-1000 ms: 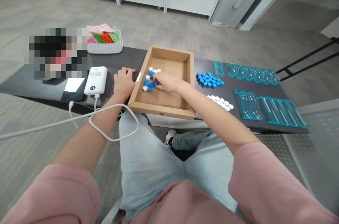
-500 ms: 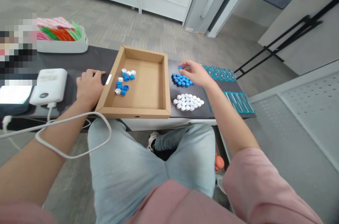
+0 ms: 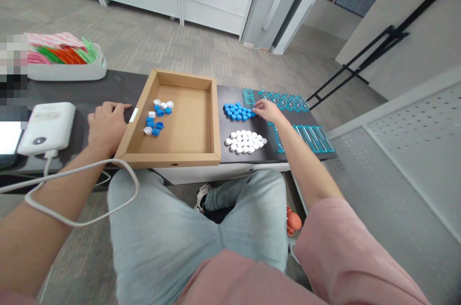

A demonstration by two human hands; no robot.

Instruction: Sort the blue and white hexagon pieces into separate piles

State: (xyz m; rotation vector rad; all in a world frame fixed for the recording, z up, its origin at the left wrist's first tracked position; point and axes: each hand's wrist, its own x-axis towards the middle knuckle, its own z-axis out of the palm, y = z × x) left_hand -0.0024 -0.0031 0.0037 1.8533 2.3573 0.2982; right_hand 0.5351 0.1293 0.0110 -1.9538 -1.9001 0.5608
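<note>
Hand (right) (image 3: pixel 268 110) half-curls at blue hexagonal blocks (image 3: pixel 237 112), grip unclear; left hand (image 3: pixel 105 126) lies loosely spread, empty, beside cardboard tray (image 3: pixel 189 120).

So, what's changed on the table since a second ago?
The bare right hand moved rightward out of the shallow brown cardboard tray, pinching a blue hexagonal piece en route; its fingertips are now at the right end of the cluster of blue hexagonal pieces. Whether it let go is unclear. The bare left hand stayed beside the tray; the white hexagonal cluster stayed put.

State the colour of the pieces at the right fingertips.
The pieces are blue, best seen in the head view.
</note>
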